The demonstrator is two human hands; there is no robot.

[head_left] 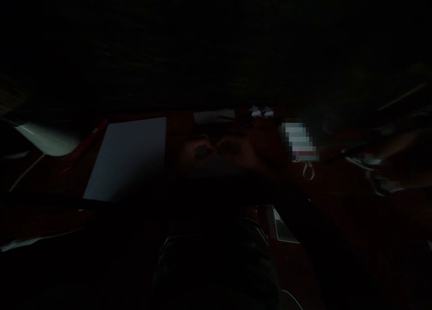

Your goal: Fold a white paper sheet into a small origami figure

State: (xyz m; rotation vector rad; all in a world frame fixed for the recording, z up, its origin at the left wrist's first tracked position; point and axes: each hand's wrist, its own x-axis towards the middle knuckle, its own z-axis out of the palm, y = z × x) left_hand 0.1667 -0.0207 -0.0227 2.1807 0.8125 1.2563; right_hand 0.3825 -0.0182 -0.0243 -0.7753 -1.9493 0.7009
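Observation:
The picture is very dark. My left hand [193, 153] is at the middle of the low table, its fingers curled and pinched together. Close to its right, my right hand [242, 151] is pinched too, and the fingertips of both hands nearly meet. Anything between the fingertips is too small and dim to name. Beneath and between the hands lies a dim grey sheet [216, 166]. Just beyond them is a pale paper strip [211, 117], with a dark, thin object, perhaps scissors, over its right end.
A large white sheet [135, 152] lies left, beside a red long object [84, 146] and a white lamp-like shade [50, 139]. Crumpled white pieces [256, 112] sit at the back. Right are a blurred-out phone-like screen [299, 140], a white loop [308, 171] and another person's limbs [394, 152].

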